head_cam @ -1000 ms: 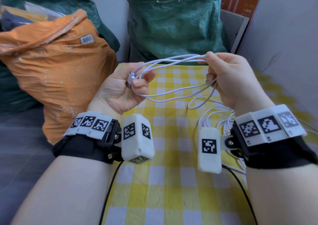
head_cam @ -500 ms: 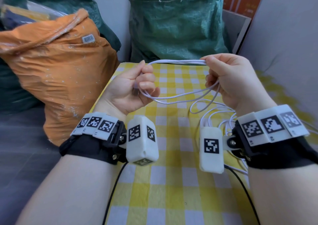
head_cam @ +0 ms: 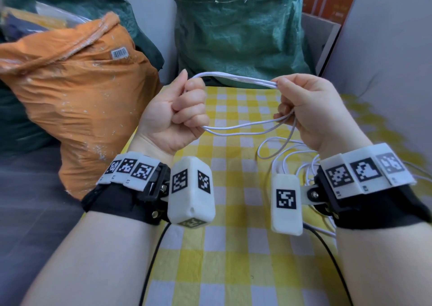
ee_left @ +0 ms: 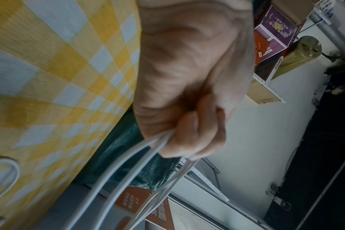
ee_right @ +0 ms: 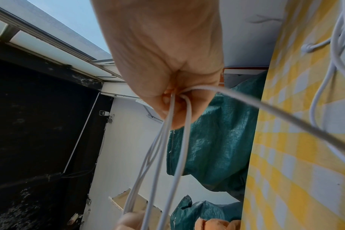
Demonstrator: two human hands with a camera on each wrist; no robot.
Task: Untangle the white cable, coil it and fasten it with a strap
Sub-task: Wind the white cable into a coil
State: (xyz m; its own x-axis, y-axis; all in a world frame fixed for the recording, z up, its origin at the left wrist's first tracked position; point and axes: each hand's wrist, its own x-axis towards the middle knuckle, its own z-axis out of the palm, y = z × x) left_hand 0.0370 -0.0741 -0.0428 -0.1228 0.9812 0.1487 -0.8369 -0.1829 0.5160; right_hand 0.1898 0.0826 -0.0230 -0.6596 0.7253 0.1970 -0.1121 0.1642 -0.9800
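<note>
The white cable (head_cam: pixel 236 79) is looped into several long turns stretched between my two hands above the yellow checked table (head_cam: pixel 233 270). My left hand (head_cam: pixel 187 109) is a fist gripping the left end of the loops (ee_left: pixel 128 168). My right hand (head_cam: pixel 301 109) pinches the right end of the loops (ee_right: pixel 167 140) between thumb and fingers. The lower strands (head_cam: pixel 245 129) sag between the hands. A loose length of cable (head_cam: pixel 294 156) trails from the right hand down to a slack pile on the table by my right wrist. No strap is in view.
An orange sack (head_cam: pixel 77 99) stands left of the table and a green woven sack (head_cam: pixel 236 32) behind its far edge. A grey wall (head_cam: pixel 385 60) runs along the right. Black camera leads (head_cam: pixel 152 259) hang from both wrists.
My left hand has closed from a loose finger hold into a full fist round the loops and risen slightly. The loops are now pulled straighter between the hands.
</note>
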